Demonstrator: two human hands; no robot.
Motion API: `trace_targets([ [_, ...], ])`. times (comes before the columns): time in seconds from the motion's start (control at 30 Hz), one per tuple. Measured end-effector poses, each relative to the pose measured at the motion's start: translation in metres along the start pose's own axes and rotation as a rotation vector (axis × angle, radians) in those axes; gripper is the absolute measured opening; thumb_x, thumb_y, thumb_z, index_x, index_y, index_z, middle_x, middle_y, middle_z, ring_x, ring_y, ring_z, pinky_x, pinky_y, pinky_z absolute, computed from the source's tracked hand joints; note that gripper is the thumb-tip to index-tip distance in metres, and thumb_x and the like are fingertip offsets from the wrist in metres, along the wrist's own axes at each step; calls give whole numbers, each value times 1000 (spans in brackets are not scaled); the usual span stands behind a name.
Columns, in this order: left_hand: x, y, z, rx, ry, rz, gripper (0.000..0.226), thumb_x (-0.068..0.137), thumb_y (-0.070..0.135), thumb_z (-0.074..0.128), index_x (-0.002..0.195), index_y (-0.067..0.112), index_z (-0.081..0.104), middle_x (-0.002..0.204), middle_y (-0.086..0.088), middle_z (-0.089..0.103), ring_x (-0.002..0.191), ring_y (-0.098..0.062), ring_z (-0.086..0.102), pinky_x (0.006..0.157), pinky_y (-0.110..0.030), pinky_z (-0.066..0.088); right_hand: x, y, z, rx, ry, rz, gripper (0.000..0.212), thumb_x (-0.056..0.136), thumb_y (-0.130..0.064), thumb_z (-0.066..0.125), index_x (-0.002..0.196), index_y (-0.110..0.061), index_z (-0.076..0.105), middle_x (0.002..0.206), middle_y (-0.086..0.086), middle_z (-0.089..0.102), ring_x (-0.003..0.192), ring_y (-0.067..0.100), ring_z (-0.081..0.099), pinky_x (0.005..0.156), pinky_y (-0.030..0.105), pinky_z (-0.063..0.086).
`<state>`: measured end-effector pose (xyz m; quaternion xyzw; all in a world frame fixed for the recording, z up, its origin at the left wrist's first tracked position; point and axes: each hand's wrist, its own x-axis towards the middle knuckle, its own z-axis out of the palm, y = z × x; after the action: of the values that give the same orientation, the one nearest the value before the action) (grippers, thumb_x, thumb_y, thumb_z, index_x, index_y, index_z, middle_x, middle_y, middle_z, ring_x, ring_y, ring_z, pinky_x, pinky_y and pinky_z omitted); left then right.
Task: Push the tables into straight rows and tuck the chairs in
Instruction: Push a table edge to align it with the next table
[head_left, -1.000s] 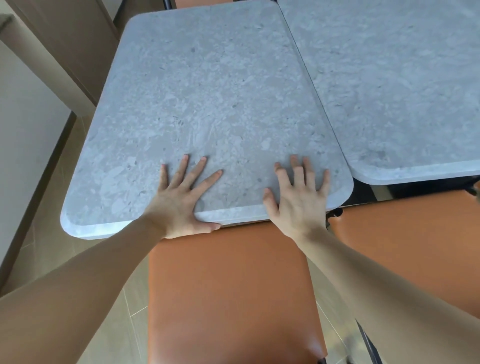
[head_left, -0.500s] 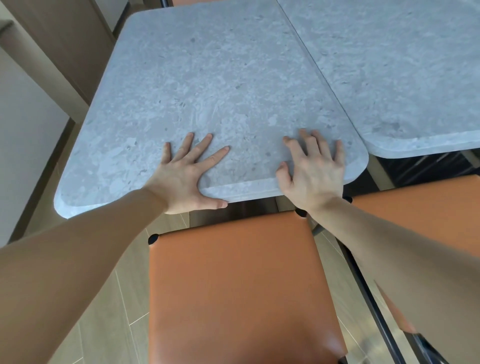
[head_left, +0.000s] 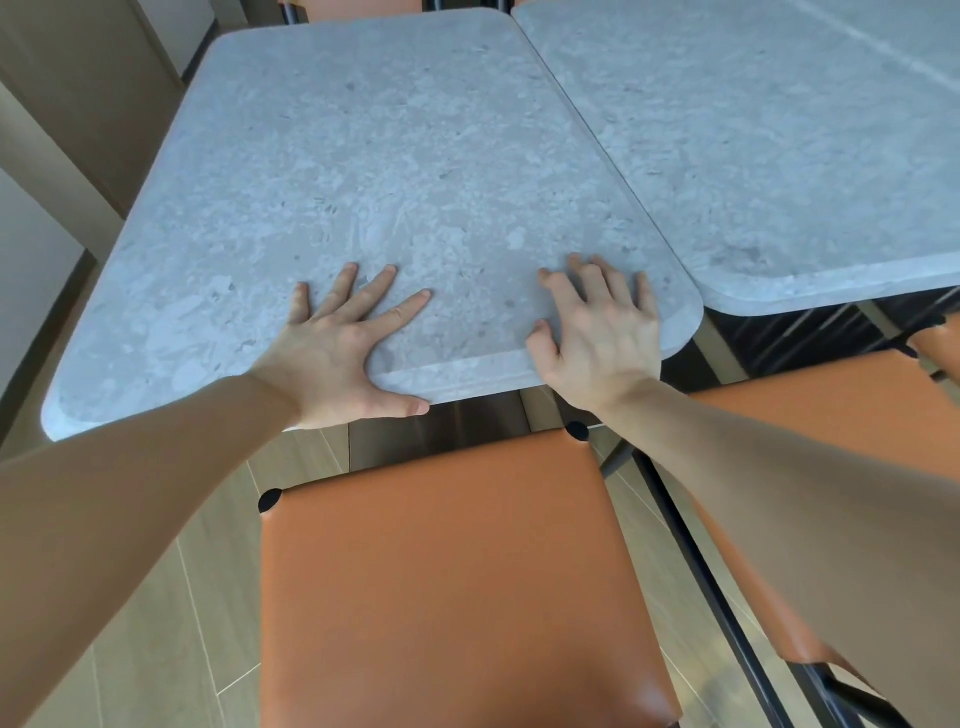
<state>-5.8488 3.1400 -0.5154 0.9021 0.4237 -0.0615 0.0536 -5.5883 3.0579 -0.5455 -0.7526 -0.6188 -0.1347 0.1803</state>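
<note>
Nearest the camera, an orange upholstered chair seat (head_left: 457, 587) was recorded, drawn out from the table with a strip of wood-look floor (head_left: 156, 623) showing between its front edge and the tabletop; it was not yet tucked in. A second orange chair seat (head_left: 810, 400) was noted to the right, partly hidden behind the right forearm. Beyond the seat, the left hand (head_left: 337, 348) was laid flat on the near edge of the grey stone-pattern table (head_left: 405, 171), fingers straight and spread, thumb resting along the rim. The right hand (head_left: 602, 332) was placed near the table's right front corner, fingers slightly arched with the fingertips pressed on the surface; nothing was gripped by either hand. Farther right, a neighbouring grey table (head_left: 779, 145) was seen, its long side butted against the first along a narrow seam, while its front edge sat farther from the camera, so the near table protruded out of line. The step in hand was judged to be pushing the near table forward until the two front edges matched. For a clean result, even pressure from both palms was considered advisable, so that the top would not be twisted about its base; pressure low and close to the rim was preferred to limit tipping. The seam was to be watched as the guide, and the push stopped once the front edges lined up. A wall (head_left: 31, 270) stood at the far left.
</note>
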Motion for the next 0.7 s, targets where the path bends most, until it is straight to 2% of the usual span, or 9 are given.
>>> trace_targets([
  [0.2, 12, -6, -4, -12, 5, 0, 109, 64, 95, 42, 149, 63, -18, 167, 15, -22, 154, -17, -25, 124, -56, -12, 14, 0, 5, 11, -15, -3, 60, 83, -43, 36, 128, -14, 62, 137, 15, 59, 133, 34, 50, 109, 64, 33],
  [0.43, 30, -17, -4, -15, 24, 1, 110, 60, 97, 38, 149, 63, -17, 168, 16, -20, 155, -17, -23, 124, -57, -9, 27, 0, 13, 36, 3, 21, 60, 83, -43, 36, 129, -16, 63, 138, 13, 59, 134, 33, 50, 111, 64, 32],
  [0.5, 27, -16, -4, -13, 16, -1, 109, 60, 100, 33, 149, 63, -17, 168, 15, -20, 155, -17, -24, 124, -56, -10, 27, -2, 14, 53, 11, 23, 58, 83, -42, 38, 128, -16, 64, 138, 13, 60, 133, 32, 50, 112, 63, 32],
  [0.6, 24, -13, -5, -39, 10, -1, 109, 57, 107, 12, 152, 61, -14, 168, 16, -18, 155, -16, -23, 124, -55, -11, 25, -2, 12, 79, 2, 56, 57, 82, -42, 40, 129, -17, 63, 139, 11, 59, 136, 30, 48, 114, 61, 29],
  [0.7, 24, -12, -5, -83, 46, -33, 97, 65, 100, 1, 153, 60, -5, 170, 15, -9, 156, -15, -17, 125, -54, -9, 25, -3, 11, 128, -9, 85, 61, 81, -46, 38, 130, -21, 62, 143, 8, 57, 140, 26, 44, 118, 56, 24],
])
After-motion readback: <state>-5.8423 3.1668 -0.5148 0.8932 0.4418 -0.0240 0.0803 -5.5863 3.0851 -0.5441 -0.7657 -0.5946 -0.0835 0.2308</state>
